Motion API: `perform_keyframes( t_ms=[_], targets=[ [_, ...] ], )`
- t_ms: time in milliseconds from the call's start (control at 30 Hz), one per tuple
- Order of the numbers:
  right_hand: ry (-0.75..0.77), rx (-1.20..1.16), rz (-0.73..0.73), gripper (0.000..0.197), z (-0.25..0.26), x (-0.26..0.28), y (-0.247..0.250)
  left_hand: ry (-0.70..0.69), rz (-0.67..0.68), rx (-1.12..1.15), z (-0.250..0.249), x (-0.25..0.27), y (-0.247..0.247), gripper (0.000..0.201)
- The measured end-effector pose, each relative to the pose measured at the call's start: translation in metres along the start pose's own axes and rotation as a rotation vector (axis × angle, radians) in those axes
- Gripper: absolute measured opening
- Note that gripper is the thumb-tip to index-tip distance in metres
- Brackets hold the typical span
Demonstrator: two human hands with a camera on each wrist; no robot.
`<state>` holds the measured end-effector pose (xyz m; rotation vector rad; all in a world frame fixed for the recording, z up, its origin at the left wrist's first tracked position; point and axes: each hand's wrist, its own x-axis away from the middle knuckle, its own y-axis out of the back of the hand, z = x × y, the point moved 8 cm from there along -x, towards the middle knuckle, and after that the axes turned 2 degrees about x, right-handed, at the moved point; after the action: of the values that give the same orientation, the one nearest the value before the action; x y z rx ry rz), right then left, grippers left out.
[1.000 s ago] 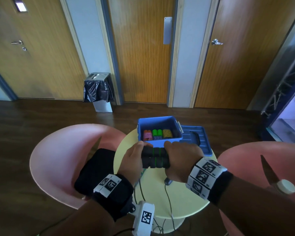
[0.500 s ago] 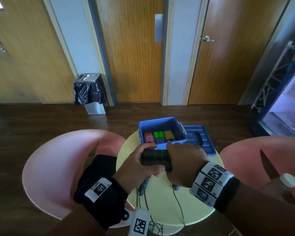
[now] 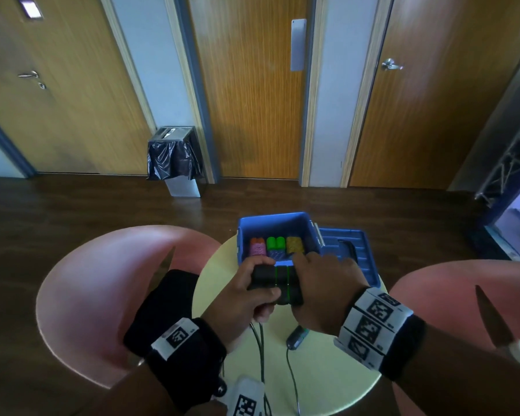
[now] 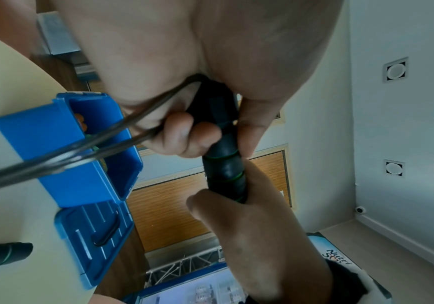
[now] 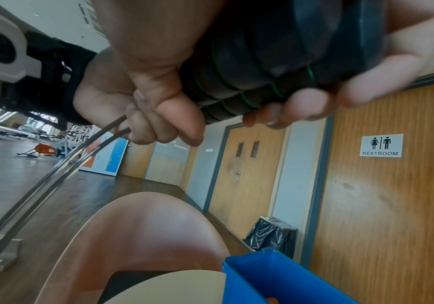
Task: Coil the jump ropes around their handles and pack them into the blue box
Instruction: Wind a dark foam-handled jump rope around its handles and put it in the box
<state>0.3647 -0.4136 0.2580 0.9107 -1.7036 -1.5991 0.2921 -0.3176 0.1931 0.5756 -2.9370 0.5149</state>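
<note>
Round pale-yellow bench (image 3: pixel 327 382) between two pink chairs (image 3: pixel 102 295), wooden doors behind. Nearest, dark cord (image 3: pixel 261 355) trailing off the near edge of the bench, beside a second black handle with green rings (image 3: pixel 296 340) lying loose on the bench. Just above, both hands clenched on a pair of black foam handles with green rings (image 3: pixel 278 285), held level over the bench: left hand (image 3: pixel 240 298) wrapped round the left end, also pinching two strands of cord (image 4: pixel 122 139) under its curled fingers (image 4: pixel 182 135); right hand (image 3: pixel 324 289) gripping the right end from above. Immediately beyond, open blue box (image 3: pixel 270 226) on the bench, holding pink, green and yellow bundles (image 3: pixel 278 246). Blue lid (image 3: pixel 357 253) flat just to the right of the box. Farther back, bin with black liner (image 3: pixel 174 157) against the wall.
</note>
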Motion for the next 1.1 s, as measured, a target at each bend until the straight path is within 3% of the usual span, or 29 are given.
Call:
perform_keyframes(
  t_ms=[200,400,567,767,967,1100],
  targets=[
    [0.086,-0.029,0.037,0.045,-0.038,0.0,0.002,0.001,-0.032,0.078,0.005,-0.02,-0.046,0.063],
    [0.104,-0.061,0.054,0.037,-0.07,0.007,-0.011,0.004,-0.068,0.119,0.02,-0.029,-0.074,0.057],
    [0.142,-0.05,0.063,0.042,-0.087,0.011,-0.023,-0.005,-0.072,0.158,0.029,-0.032,-0.095,0.05],
    [0.171,-0.043,0.07,0.044,-0.102,0.012,-0.029,-0.029,-0.079,0.095,0.033,-0.038,-0.108,0.053],
    [0.173,-0.045,0.095,0.043,-0.113,0.011,-0.031,0.022,-0.042,-0.164,0.033,-0.043,-0.112,0.041],
    [0.17,-0.058,0.083,0.043,-0.118,0.011,-0.034,0.032,-0.017,-0.141,0.03,-0.044,-0.114,0.04]
  ],
)
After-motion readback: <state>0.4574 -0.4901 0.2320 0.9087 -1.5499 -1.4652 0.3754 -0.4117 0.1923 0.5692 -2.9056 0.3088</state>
